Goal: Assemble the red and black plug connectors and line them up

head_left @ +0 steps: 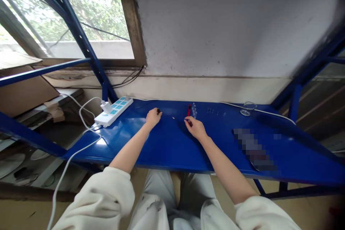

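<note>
My left hand (pixel 153 118) is above the blue table, its fingers closed around a small black object (pixel 158 111) whose kind I cannot make out. My right hand (pixel 196 128) is further right, with fingers pinched on a small dark piece (pixel 190 123), too small to name. Just beyond the right fingertips lies a red and black stick-like object (pixel 189 109). Several small clear pieces (pixel 194 109) stand in a row beside it. Between my two hands rests a tiny pale bit (pixel 173 118) on the table.
Tiny thin pieces (pixel 210 110) lie right of the clear row. A clear glass cup (pixel 248 106) stands at the back right, near a white cable. A pixelated flat object (pixel 254 149) lies nearer. At left are a white power strip (pixel 114 111) and blue frame posts (pixel 105 91).
</note>
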The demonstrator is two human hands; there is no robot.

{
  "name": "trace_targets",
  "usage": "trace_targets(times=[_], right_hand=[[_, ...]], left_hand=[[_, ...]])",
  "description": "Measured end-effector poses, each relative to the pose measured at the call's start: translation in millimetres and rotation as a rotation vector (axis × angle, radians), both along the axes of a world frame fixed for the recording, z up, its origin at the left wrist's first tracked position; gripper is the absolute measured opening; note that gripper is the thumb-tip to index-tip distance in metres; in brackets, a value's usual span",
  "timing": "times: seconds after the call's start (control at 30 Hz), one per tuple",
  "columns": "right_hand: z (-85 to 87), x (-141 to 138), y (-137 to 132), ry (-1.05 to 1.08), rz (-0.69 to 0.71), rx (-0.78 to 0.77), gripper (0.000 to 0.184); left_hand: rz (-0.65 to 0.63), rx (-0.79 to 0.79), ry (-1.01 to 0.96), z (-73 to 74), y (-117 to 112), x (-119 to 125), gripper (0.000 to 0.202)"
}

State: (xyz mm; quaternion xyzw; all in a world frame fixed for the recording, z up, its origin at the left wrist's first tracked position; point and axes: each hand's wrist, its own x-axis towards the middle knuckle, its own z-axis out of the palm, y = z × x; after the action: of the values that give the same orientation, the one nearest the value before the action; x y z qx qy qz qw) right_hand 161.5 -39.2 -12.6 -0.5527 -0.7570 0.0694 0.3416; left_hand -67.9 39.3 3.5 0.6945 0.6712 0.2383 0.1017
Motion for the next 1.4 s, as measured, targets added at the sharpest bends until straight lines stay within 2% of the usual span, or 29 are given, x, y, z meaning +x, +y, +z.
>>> trace_targets(times=[0.1,0.2,0.37,0.57,0.93,1.07,1.13,1.23,1.33,1.4], right_hand=[[-0.4,1.9,0.7,0.007,-0.007,0.007,0.031],[-0.9,2.7,1.1,0.013,-0.008,0.013,0.03],[-4.0,3.8,3.1,0.041,0.005,0.05,0.029],[-7.2,5.6,5.8,0.075,0.018,0.091,0.027],[-3.2,6.1,4.4,0.054,-0.022,0.09,0.025],[0.7,7.4,2.6,0.047,-0.073,0.091,0.024],[1.9,10.2,2.8,0.043,-0.142,0.078,0.024],[2.5,16.7,4.7,0.028,-0.251,0.002,0.025],[2.4,22.9,7.4,0.022,-0.324,-0.097,0.024],[1.7,25.4,9.0,0.015,-0.352,-0.138,0.022]], left_hand=[[0.084,-0.086,0.096,-0.7,10.6,-18.1,0.018],[0.087,-0.118,0.126,-4.3,15.5,-23.1,0.019],[0.045,-0.122,0.119,-11.5,17.4,-19.4,0.013],[0.088,-0.114,0.053,-17.9,18.1,-18.7,0.011],[0.123,-0.078,-0.044,-17.1,14.1,-11.9,0.013],[0.11,-0.088,-0.06,-16.0,10.9,-14.4,0.022],[0.111,-0.051,-0.059,-15.1,5.2,-17.0,0.034],[0.156,0.107,-0.086,-12.9,-10.2,-18.1,0.045],[0.172,0.336,-0.113,-9.0,-30.5,-9.3,0.034],[0.044,0.447,-0.121,-5.3,-44.1,3.9,0.025]])
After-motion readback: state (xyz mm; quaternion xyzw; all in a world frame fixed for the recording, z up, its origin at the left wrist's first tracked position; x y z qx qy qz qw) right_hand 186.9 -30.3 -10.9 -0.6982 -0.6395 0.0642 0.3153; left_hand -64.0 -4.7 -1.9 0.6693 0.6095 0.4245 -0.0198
